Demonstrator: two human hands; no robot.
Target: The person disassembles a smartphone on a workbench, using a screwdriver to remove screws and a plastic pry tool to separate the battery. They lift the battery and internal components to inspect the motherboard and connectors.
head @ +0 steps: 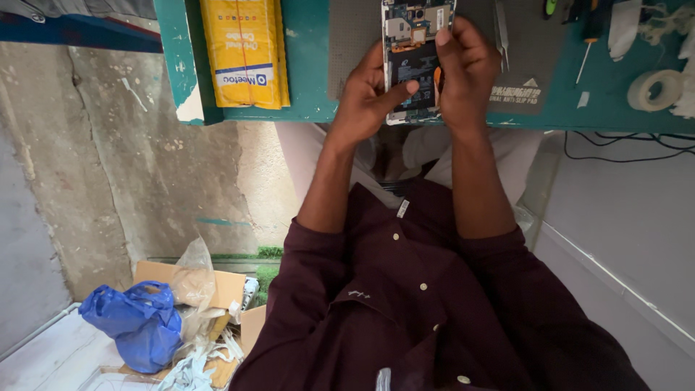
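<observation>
An opened smartphone [414, 43] with its back cover off, its circuit board and dark battery showing, is held over a grey anti-slip mat [532, 58] on a teal workbench [311, 72]. My left hand [365, 98] grips the phone's left edge, thumb lying across its lower part. My right hand [467, 69] holds the right edge, and its fingers pinch a small orange tool [437, 76] against the phone. Both forearms come out of dark maroon shirt sleeves.
A yellow padded package [245, 51] lies on the bench's left end. Tweezers [502, 32], a screwdriver [590, 40] and a tape roll [655, 88] sit to the right. On the floor at lower left stands a cardboard box [217, 289] holding a blue bag [137, 322] and plastic scraps.
</observation>
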